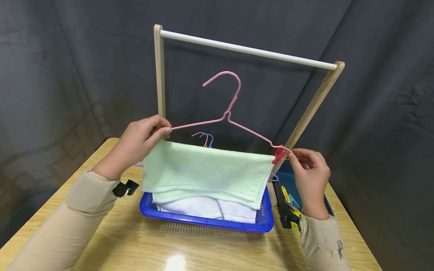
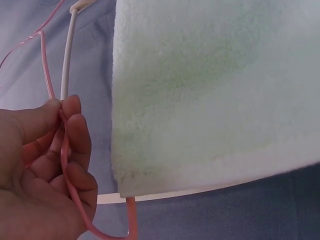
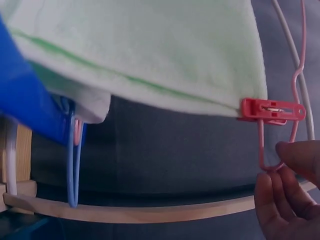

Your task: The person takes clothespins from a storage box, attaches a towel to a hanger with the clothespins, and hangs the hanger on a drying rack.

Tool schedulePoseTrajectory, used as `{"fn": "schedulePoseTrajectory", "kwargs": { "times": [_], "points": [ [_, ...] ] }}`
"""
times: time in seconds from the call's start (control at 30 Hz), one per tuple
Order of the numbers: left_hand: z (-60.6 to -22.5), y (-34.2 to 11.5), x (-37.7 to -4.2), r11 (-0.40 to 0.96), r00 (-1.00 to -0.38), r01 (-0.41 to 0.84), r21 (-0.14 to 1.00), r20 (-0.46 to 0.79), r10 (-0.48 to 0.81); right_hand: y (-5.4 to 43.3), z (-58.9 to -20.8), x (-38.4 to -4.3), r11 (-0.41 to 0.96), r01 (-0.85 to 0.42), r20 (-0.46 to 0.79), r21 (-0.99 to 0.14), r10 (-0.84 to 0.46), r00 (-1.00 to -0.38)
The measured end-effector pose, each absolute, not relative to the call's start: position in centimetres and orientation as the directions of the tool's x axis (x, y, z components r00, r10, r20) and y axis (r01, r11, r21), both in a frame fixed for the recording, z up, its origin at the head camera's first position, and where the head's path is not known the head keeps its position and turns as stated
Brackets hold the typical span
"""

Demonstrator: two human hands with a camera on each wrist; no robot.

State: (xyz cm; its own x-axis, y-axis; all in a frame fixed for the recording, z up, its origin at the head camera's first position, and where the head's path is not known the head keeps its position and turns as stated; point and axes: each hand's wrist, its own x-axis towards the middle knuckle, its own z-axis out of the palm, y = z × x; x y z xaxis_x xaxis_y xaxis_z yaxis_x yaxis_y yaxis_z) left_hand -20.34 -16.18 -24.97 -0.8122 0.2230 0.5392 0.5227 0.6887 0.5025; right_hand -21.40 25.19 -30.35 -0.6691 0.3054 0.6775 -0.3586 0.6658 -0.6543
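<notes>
A pink wire hanger [image 1: 251,131] is held up by both hands, its hook uppermost. Over its lower bar drapes a folded pale green towel [image 1: 207,169]. My left hand [image 1: 140,139] grips the hanger's left end; in the left wrist view the pink wire [image 2: 65,155] runs between thumb and curled fingers. My right hand [image 1: 310,169] pinches the right end between thumb and fingertips, as the right wrist view shows. Just inward of that hand, a red clothespin [image 3: 265,109] clamps the towel's top corner to the bar. No clip shows at the left corner.
Behind the hanger stands a wooden rack with a white rod [image 1: 247,49]. Under the towel, a blue basket [image 1: 203,222] holds white cloth [image 1: 196,207]. Pink and blue hanger hooks [image 1: 211,139] show behind. At right, a dark bin [image 1: 283,177] contains yellow and blue clothespins [image 1: 291,199].
</notes>
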Motion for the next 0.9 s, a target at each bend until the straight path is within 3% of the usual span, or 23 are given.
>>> {"fn": "schedulePoseTrajectory", "kwargs": {
  "times": [0.33, 0.47, 0.67, 0.9],
  "points": [
    [-24.9, -16.7, -20.6, 0.682, -0.816, 0.531, 0.503, 0.520, 0.252, 25.5, -31.1, -22.0, 0.685, -0.398, 0.715, -0.611, 0.262, -0.648],
    [-24.9, -17.1, -20.6, 0.685, -0.832, 0.523, 0.507, 0.478, 0.282, 25.6, -31.1, -22.2, 0.689, -0.429, 0.750, -0.584, 0.257, -0.610],
    [-25.1, -17.8, -20.7, 0.724, -0.821, 0.546, 0.421, 0.442, 0.362, 25.9, -30.7, -21.9, 0.708, -0.441, 0.792, -0.552, 0.279, -0.544],
    [-25.3, -18.2, -20.8, 0.739, -0.818, 0.544, 0.398, 0.448, 0.361, 26.6, -30.7, -22.0, 0.710, -0.445, 0.797, -0.546, 0.278, -0.536]
  ]
}}
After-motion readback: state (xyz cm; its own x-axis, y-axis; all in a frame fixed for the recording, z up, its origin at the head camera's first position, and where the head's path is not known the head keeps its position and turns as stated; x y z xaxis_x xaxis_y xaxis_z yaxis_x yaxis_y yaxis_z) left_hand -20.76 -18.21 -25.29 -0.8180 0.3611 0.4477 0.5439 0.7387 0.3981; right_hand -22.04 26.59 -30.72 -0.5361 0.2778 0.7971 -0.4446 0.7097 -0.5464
